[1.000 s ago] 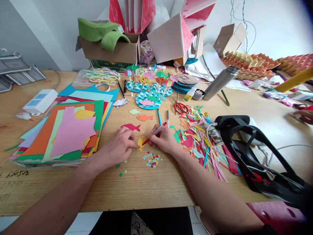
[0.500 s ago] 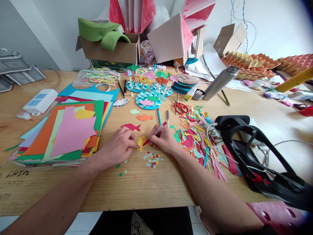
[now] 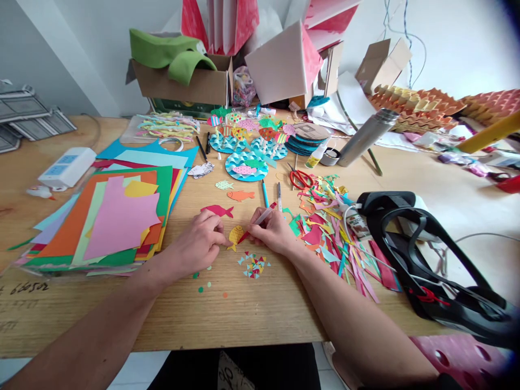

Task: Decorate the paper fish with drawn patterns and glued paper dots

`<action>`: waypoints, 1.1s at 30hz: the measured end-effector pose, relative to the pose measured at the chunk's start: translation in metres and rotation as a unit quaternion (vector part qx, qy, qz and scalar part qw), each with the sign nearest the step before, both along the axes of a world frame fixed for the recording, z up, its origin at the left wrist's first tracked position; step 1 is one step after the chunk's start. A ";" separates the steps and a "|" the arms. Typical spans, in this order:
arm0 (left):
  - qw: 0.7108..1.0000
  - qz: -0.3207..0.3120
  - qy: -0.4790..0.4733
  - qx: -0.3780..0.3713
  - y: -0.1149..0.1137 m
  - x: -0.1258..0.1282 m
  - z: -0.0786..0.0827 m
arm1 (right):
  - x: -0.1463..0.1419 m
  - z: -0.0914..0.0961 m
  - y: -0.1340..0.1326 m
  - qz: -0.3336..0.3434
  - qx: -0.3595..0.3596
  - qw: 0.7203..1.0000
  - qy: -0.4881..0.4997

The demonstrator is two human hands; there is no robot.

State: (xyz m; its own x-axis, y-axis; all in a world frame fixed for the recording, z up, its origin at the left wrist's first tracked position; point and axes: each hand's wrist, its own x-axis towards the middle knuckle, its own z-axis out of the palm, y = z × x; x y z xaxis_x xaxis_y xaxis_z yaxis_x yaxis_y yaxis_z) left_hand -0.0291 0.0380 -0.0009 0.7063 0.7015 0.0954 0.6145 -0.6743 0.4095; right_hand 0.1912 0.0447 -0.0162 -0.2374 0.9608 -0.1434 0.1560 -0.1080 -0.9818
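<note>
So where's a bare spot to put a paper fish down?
Most bare wood lies on the table, below the left hand and right hand, near its front edge. Another bare patch lies between the thermos and the black frame. It's crowded in the paper scraps and around the wave circles.

On the worktop (image 3: 227,319), a white plastic device (image 3: 67,168) lies left of the stack of coloured paper (image 3: 122,216), and a cardboard box (image 3: 203,89) stuffed with green felt (image 3: 170,51) stands behind it. Right of the stack are round paper wave scenes (image 3: 246,165), red-handled scissors (image 3: 300,180), a heap of paper offcuts (image 3: 329,233), and, farther right, a steel vacuum flask (image 3: 365,138) and a black plastic frame (image 3: 406,254).
</note>
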 end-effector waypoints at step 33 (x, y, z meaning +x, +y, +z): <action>1.000 -0.005 -0.011 0.008 0.001 -0.001 -0.001 | -0.003 -0.008 -0.001 -0.032 0.052 0.998 0.011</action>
State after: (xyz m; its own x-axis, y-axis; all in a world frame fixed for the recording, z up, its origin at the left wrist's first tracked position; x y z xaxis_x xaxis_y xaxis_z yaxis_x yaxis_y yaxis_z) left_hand -0.0301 0.0392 -0.0015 0.7115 0.6920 0.1225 0.5978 -0.6876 0.4120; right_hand 0.1879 0.0435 -0.0246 -0.1775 0.9834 -0.0374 0.1307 -0.0141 -0.9913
